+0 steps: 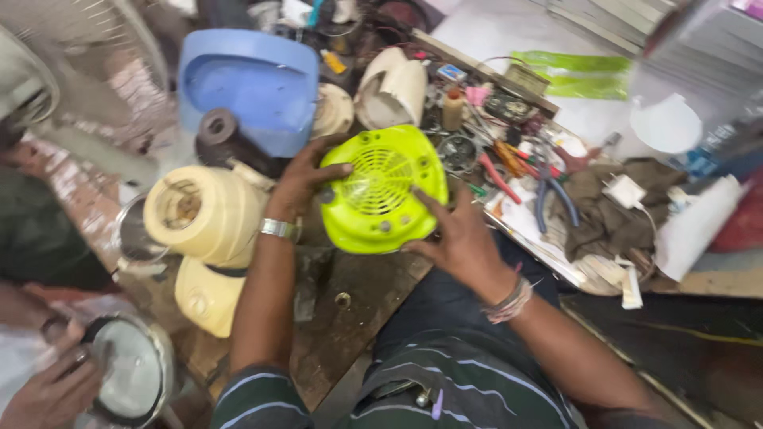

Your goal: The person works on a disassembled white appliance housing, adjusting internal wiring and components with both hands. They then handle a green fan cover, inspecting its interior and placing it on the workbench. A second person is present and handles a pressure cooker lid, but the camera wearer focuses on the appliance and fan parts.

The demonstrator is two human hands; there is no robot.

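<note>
While blurred, left hand (300, 181) & right hand (457, 238) fingers gripping green vented cover (381, 191), underside hidden.

Repair workshop: pliers (551, 191), appliance housings (208, 213)

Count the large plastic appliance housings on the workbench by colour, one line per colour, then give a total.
Lime green: 1, the vented cover held between the left hand and right hand
Blue: 1, the blue housing
Cream: 4, the upper base, lower base, round piece, tilted shell
Total: 6
</note>
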